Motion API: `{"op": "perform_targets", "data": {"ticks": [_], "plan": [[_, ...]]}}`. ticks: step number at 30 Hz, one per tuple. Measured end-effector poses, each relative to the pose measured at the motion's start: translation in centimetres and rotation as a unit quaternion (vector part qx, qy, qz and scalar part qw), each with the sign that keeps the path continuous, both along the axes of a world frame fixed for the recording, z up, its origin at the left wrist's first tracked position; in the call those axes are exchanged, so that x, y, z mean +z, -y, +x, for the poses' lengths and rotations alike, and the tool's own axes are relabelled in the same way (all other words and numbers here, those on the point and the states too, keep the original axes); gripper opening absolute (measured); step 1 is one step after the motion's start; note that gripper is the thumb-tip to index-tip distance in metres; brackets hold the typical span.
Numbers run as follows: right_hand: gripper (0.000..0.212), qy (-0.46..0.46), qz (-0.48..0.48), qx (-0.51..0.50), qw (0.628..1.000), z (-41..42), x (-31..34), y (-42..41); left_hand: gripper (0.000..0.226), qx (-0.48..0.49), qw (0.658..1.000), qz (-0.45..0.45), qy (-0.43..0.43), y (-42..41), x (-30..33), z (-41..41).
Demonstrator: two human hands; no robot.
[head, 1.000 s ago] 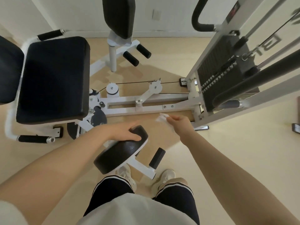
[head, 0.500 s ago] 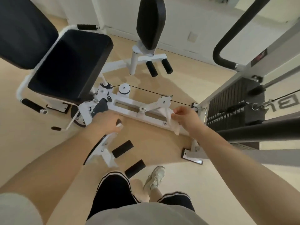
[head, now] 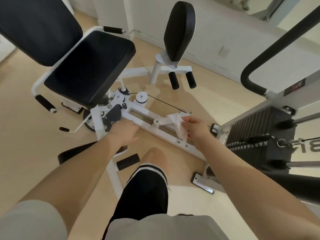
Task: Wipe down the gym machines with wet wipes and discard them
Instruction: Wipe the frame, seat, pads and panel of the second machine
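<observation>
Pinching a crumpled white wet wipe at frame center, the right hand holds it against the white frame rail of the gym machine. The left hand reaches toward the rail's left end, fingers curled; whether they grip anything cannot be told. Bare floor lies at left, the weight stack at right.

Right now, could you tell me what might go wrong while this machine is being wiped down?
1. The wet wipe in the right hand hangs loose beside the black cable and lever pivot; it may snag.
2. The left hand reaches near the pivot plate, a possible pinch point if the arm moves.
</observation>
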State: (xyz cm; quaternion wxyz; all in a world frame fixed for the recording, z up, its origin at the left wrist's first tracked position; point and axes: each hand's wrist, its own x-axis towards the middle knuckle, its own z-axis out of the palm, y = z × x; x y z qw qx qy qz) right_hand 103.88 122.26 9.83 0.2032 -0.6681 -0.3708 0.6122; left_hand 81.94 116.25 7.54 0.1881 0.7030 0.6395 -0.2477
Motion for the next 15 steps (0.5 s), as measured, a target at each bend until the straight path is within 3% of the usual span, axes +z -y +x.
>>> {"op": "perform_targets", "data": {"ticks": [7, 15], "plan": [[0.036, -0.013, -0.074, -0.203, 0.976, 1.3, -1.1, -7.5, 0.035, 0.064, 0.991, 0.042, 0.113, -11.7, 1.1, 1.4], [0.018, 0.151, 0.051, -0.002, 0.987, -5.1, -1.7, -20.9, 0.036, 0.102, 0.973, 0.068, 0.194, -27.1, 0.9, -4.5]]}}
